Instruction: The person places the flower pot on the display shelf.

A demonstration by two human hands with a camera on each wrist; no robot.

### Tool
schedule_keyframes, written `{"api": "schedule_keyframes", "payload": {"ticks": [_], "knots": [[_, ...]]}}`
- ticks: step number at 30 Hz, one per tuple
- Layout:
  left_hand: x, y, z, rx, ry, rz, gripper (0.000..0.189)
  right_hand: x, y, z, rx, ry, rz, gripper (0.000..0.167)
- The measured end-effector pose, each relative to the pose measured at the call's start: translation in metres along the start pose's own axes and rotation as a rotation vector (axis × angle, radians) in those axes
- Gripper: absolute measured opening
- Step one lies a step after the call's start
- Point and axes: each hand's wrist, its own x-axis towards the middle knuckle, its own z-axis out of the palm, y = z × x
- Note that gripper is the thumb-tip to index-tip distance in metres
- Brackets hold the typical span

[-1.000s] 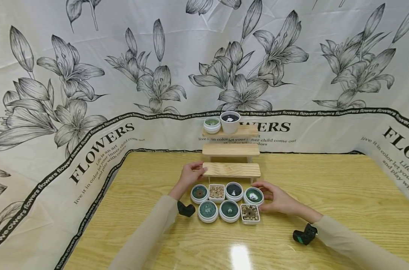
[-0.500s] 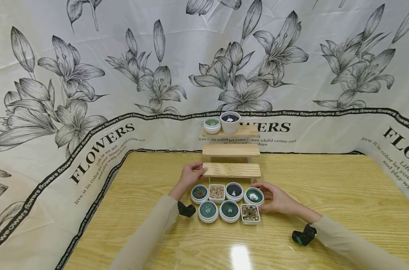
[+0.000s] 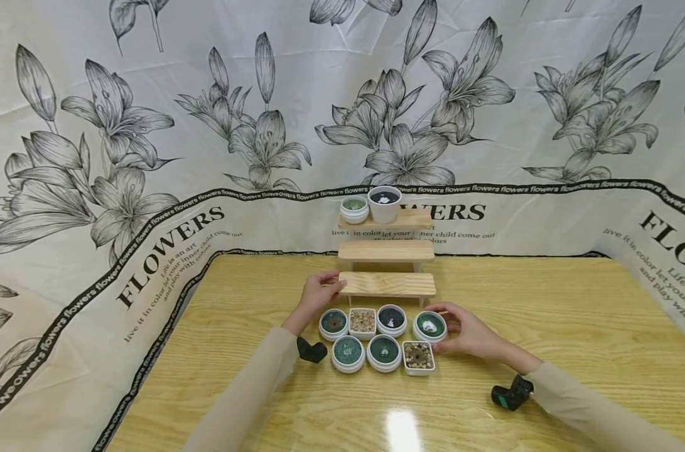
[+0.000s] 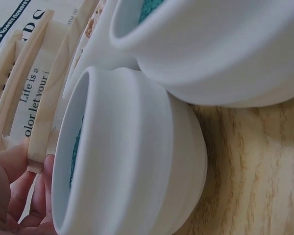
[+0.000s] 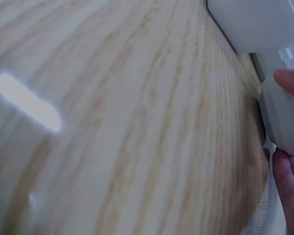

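My left hand (image 3: 319,292) pinches the left end of the lowest step of a wooden tiered stand (image 3: 387,284), thumb above and fingers below, as the left wrist view shows. With thumb and fingers around its right side, my right hand (image 3: 466,333) grips a round white pot (image 3: 430,326) with a green filling. In the right wrist view, the thumb and fingertips touch that pot (image 5: 281,115). Just in front of it stands a square white pot of pebbles (image 3: 418,358). A round pot with a brown centre (image 3: 334,324) is close to my left wrist.
Several more white pots stand in two rows before the stand, among them a square gravel pot (image 3: 363,322) and a dark-filled pot (image 3: 391,319). On the top step are a small green-filled pot (image 3: 354,210) and a taller pot (image 3: 384,206). A flower-printed cloth (image 3: 285,220) hangs behind.
My right hand has shifted the round green-filled pot slightly to the right, away from the dark-filled pot. The left hand stays at the step's end.
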Motion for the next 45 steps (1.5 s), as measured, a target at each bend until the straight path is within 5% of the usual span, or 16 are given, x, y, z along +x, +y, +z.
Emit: {"api": "schedule_keyframes", "payload": {"ticks": [15, 45], "knots": [[-0.002, 0.002, 0.001, 0.000, 0.007, 0.002, 0.039, -0.008, -0.015, -0.020, -0.135, 0.118, 0.081, 0.070], [-0.003, 0.001, -0.001, -0.004, -0.005, 0.026, 0.042, 0.009, -0.042, -0.048, -0.155, 0.201, 0.025, 0.068]]}}
